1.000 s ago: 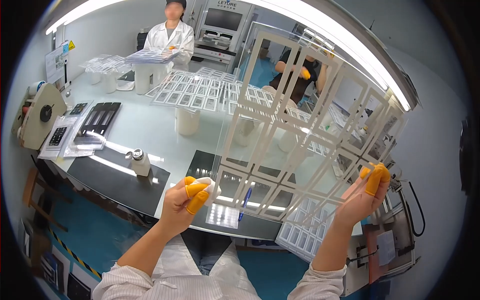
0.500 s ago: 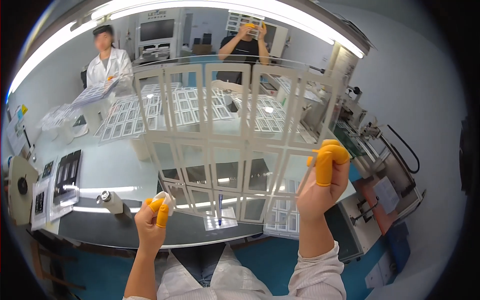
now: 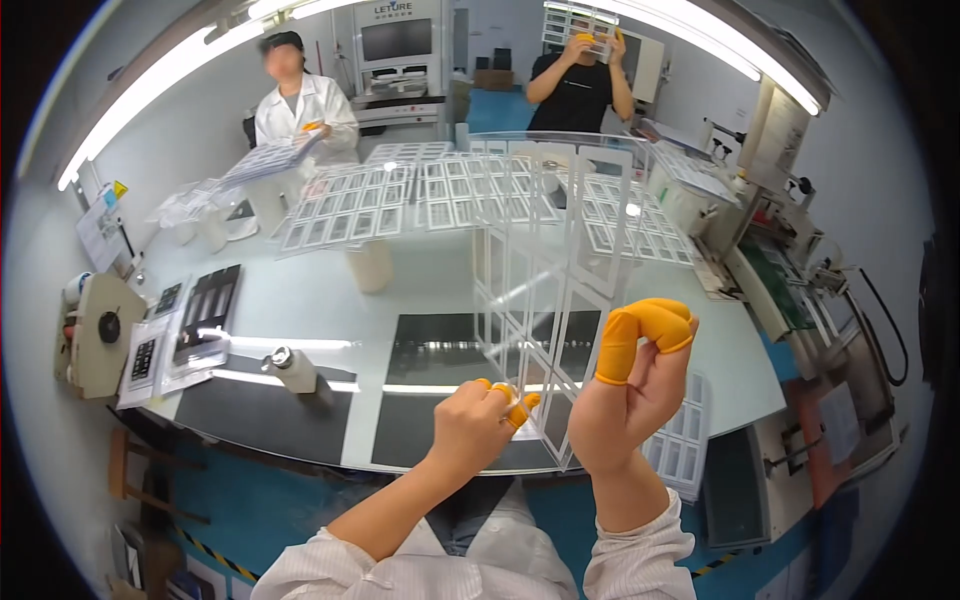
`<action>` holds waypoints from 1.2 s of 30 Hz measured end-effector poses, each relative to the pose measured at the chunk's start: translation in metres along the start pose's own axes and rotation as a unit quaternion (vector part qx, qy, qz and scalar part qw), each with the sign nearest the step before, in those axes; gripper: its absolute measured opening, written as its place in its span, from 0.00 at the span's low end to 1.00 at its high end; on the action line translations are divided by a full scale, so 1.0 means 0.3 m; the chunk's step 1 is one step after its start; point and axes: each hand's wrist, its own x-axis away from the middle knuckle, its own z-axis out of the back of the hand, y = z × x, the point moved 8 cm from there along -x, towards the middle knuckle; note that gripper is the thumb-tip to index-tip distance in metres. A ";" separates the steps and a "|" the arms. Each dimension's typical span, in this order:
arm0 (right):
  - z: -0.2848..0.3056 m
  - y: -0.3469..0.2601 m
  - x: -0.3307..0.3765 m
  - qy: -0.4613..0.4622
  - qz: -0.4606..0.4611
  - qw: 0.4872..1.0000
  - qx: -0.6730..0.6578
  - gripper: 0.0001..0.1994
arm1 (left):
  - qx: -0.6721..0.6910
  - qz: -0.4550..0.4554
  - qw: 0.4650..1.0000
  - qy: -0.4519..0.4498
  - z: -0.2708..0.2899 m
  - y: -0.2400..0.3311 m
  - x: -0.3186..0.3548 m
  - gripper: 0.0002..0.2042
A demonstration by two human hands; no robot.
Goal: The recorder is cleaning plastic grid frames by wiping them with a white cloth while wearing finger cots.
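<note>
My right hand [image 3: 637, 380], with yellow finger cots, pinches the edge of a large clear sheet [image 3: 582, 215] printed with white rectangular frames. The sheet stands upright above the table's near edge, turned almost edge-on. My left hand [image 3: 474, 428], also in yellow finger cots, is closed at the sheet's lower part, with its back to me. Only a bit of white wipe [image 3: 514, 404] shows between its fingers; whether it presses on the sheet I cannot tell.
More framed sheets [image 3: 345, 205] lie across the far side of the table [image 3: 300, 300], some raised on white cylinders [image 3: 370, 266]. A small metal-capped bottle [image 3: 292, 370] stands at left, near black panels [image 3: 208, 310]. Two people [image 3: 300, 105] work beyond. Machinery [image 3: 800, 270] lines the right.
The sheet has swung from facing me to nearly edge-on. My left hand has moved right with the wipe, closer to my right hand. The head view has shifted left.
</note>
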 end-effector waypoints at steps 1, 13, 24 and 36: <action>-0.026 -0.020 0.009 -0.012 0.018 0.999 0.032 0.03 | -0.014 -0.002 1.000 -0.003 -0.006 -0.014 -0.001 0.09; -0.035 0.073 0.272 -0.163 -0.056 0.985 -0.023 0.09 | 0.533 0.299 0.790 -0.054 -0.146 -0.259 -0.273 0.10; 0.317 0.187 0.962 -0.344 -0.462 0.811 0.106 0.08 | 0.649 0.371 0.649 -0.139 -0.377 -0.520 -0.639 0.09; 0.189 0.229 0.883 -0.408 -0.369 0.831 0.084 0.07 | 0.565 0.512 0.620 -0.184 -0.446 -0.574 -0.505 0.06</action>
